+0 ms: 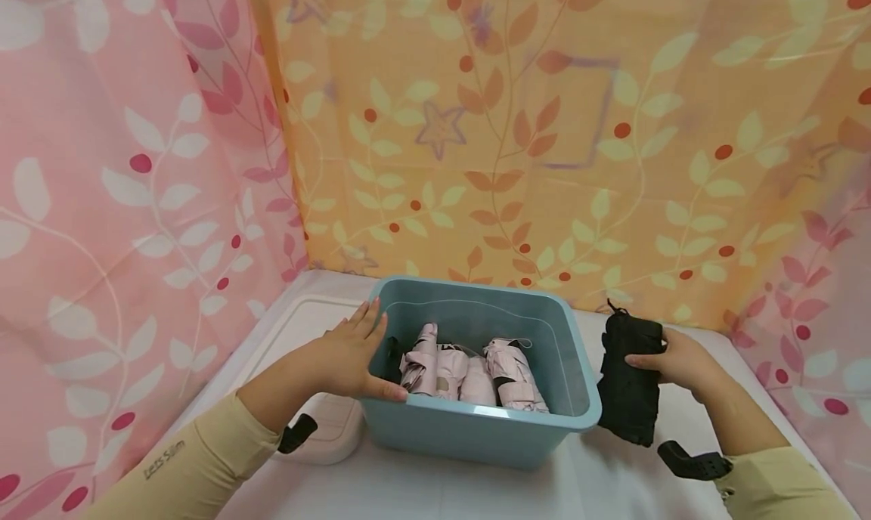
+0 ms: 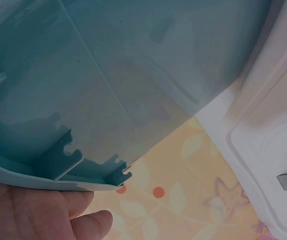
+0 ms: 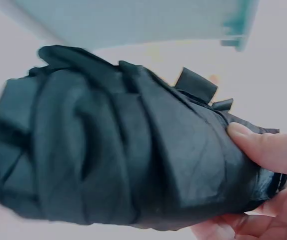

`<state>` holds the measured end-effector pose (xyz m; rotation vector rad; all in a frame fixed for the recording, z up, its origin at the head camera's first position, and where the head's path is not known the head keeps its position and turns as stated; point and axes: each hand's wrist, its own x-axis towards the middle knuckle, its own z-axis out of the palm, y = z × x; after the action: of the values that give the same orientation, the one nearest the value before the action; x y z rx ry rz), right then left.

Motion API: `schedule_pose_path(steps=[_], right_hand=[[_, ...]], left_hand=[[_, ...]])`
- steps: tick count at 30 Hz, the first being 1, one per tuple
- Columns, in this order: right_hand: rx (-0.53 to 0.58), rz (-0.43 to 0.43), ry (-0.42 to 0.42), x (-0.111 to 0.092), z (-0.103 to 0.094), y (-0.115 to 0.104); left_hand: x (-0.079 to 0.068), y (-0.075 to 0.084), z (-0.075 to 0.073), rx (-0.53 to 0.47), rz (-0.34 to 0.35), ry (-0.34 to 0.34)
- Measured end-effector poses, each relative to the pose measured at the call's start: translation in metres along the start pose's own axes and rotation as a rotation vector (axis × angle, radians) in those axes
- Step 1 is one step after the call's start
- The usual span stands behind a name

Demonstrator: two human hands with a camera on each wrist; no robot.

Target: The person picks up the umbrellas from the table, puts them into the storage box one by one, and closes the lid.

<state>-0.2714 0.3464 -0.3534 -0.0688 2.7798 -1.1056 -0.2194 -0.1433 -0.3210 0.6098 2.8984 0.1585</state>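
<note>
A black folded umbrella stands upright to the right of the blue bin, its cord loop at the top. My right hand grips it, thumb on the near side; in the right wrist view the thumb presses the black cloth near one end. My left hand rests on the bin's left rim with spread fingers, its thumb lying along the near corner. Several pale pink folded umbrellas sit side by side in the bin. Something dark at their left is partly hidden by the rim and my hand.
A white lid lies left of the bin, partly under my left forearm. White cloth covers the table. Patterned curtains, pink at the left and yellow behind, enclose the space.
</note>
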Motion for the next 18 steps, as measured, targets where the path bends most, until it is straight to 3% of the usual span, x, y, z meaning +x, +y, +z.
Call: schedule_pose_path(steps=[8,18], right_hand=[[-0.045,-0.097,0.151,-0.005,-0.034,-0.051],[-0.141,-0.119,0.274,-0.009,-0.047,-0.121]], left_hand=[[-0.001,0.001,-0.001,-0.003,-0.002,-0.002],[-0.001,0.0,-0.001,0.003,0.011,0.007]])
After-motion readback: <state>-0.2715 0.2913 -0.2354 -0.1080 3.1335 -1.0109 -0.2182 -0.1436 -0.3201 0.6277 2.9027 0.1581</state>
